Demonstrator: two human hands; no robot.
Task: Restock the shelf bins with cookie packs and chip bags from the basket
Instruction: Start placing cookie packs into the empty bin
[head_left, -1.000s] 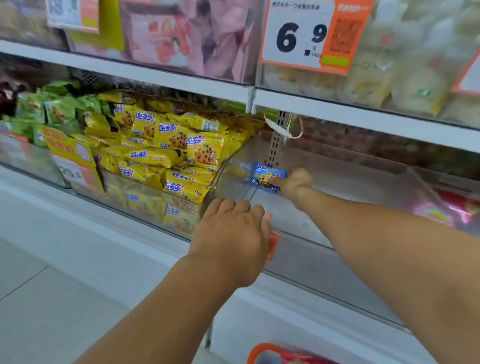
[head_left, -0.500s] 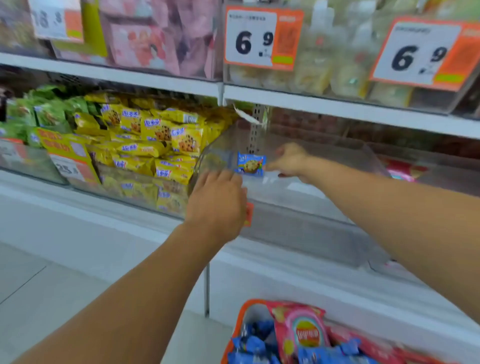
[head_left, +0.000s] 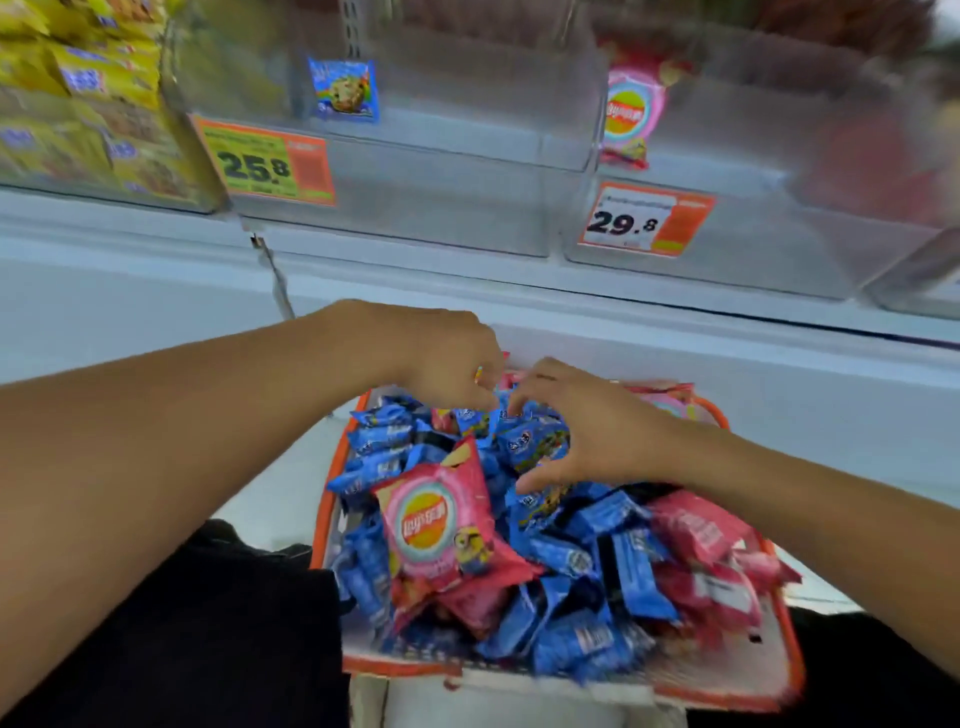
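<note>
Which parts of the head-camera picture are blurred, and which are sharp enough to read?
Head view: the yellow packs top left and the far-right bins smear with motion blur; the price tag reading 25.8 and the pink chip bag in the basket stay fairly legible; the wide lens bends the shelf edge.

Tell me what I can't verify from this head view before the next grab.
- Left hand: fingertips hidden behind its own knuckles; its grip is unclear.
- Basket: near rim motion-blurred; lower packs buried.
- Small print on the 29.8 price tag: too small.
- Yellow cookie packs: blurred and cut off at the left edge.

White shelf ledge (head_left: 623, 317), orange price tags (head_left: 267, 163)
</note>
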